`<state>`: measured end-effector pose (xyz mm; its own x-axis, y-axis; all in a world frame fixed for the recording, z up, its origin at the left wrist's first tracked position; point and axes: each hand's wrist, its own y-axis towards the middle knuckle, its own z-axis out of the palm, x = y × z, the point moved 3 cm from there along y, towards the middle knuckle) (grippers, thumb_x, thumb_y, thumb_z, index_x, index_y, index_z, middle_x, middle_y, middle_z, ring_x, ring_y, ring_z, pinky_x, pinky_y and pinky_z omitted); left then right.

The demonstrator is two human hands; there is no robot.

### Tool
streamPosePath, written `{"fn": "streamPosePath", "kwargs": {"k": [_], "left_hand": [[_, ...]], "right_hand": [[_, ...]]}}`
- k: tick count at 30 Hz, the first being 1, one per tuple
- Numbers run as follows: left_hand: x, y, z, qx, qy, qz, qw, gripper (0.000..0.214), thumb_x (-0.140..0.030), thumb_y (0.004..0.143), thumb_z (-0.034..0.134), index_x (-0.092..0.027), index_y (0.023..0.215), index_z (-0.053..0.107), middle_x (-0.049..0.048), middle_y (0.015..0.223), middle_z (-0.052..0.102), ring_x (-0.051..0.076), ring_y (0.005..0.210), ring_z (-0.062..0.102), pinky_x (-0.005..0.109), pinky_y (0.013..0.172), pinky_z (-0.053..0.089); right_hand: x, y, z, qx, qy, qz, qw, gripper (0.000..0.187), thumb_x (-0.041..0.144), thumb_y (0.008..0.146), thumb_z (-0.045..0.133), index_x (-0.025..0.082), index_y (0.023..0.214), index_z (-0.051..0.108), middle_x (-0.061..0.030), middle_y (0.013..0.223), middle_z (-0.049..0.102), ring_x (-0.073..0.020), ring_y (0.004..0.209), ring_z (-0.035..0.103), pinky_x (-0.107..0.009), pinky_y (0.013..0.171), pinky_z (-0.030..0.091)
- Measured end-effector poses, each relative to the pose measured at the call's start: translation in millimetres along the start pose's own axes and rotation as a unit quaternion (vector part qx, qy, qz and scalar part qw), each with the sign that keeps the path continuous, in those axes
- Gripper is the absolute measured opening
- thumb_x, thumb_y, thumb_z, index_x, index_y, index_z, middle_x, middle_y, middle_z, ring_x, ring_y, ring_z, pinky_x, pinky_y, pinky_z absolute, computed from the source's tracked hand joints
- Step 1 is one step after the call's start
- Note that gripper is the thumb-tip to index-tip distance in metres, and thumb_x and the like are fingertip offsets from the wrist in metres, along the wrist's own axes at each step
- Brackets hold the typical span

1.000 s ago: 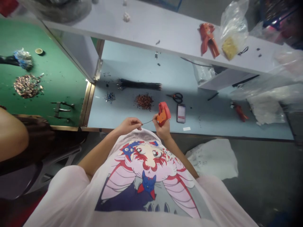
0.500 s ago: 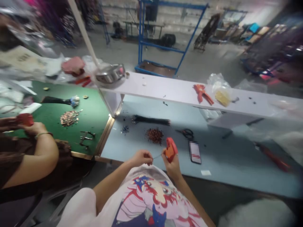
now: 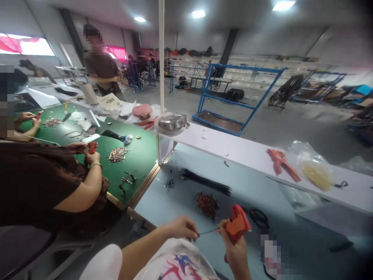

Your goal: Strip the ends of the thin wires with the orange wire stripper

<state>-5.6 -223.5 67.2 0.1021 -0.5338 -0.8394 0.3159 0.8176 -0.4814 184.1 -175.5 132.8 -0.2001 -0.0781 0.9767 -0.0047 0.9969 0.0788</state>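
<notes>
While the left hand [image 3: 182,229] pinches a wire [image 3: 208,232], the right hand [image 3: 234,245] grips an orange crimper [image 3: 238,224].

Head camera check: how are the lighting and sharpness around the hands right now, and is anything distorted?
In the head view, the left hand and right hand are reasonably clear and evenly lit; in the same view, the ceiling lights glare white, the blue metal rack leans from wide-angle distortion, and the floor at far right smears into blur.
</notes>
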Motion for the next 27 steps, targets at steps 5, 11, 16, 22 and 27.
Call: {"fn": "streamPosePath", "kwargs": {"k": [5,11,16,22,27], "left_hand": [[-2,1,-2.6,-0.018,0.033,0.0,0.999,0.053,-0.057,0.036,0.08,-0.014,0.065,0.067,-0.0026,0.053,0.06,0.007,0.043,0.049,0.021,0.043,0.032],[-3,4,-2.6,-0.051,0.049,0.008,0.998,0.052,-0.06,0.035,0.078,-0.015,0.058,0.065,-0.0027,0.047,0.057,0.008,0.04,0.048,0.021,0.041,0.034],[-1,6,-2.9,-0.073,0.056,-0.01,0.996,0.057,-0.064,0.031,0.077,-0.015,0.056,0.063,-0.0023,0.045,0.056,0.009,0.038,0.047,0.022,0.04,0.034],[-6,-6,-6.0,-0.156,0.149,-0.023,0.976,0.056,-0.064,0.043,0.074,-0.012,0.056,0.061,-0.0058,0.038,0.045,0.006,0.037,0.038,0.022,0.042,0.028],[-2,-10,-7.5,-0.196,0.165,-0.005,0.967,0.059,-0.071,0.049,0.067,-0.013,0.047,0.055,-0.0067,0.036,0.038,0.005,0.037,0.033,0.022,0.043,0.022]], "right_hand": [[5,1,3,-0.017,0.027,0.004,0.999,0.034,0.05,0.06,0.071,0.021,0.077,0.063,-0.005,0.074,0.063,-0.0235,0.067,0.062,-0.035,0.064,0.055],[-1,2,2,0.002,0.022,-0.015,1.0,0.032,0.049,0.062,0.07,0.022,0.078,0.063,-0.0051,0.076,0.063,-0.0244,0.07,0.062,-0.036,0.065,0.055],[-8,0,3,-0.028,0.049,-0.007,0.998,0.033,0.05,0.065,0.068,0.023,0.084,0.063,-0.0056,0.082,0.062,-0.0243,0.075,0.061,-0.036,0.066,0.055],[-16,3,2,-0.01,0.049,0.004,0.999,0.036,0.051,0.071,0.066,0.018,0.084,0.059,-0.0044,0.08,0.061,-0.0188,0.073,0.059,-0.03,0.068,0.052],[-23,4,1,-0.024,0.041,0.019,0.999,0.04,0.054,0.071,0.064,0.017,0.088,0.059,-0.0057,0.083,0.062,-0.0186,0.072,0.059,-0.03,0.069,0.051]]}}
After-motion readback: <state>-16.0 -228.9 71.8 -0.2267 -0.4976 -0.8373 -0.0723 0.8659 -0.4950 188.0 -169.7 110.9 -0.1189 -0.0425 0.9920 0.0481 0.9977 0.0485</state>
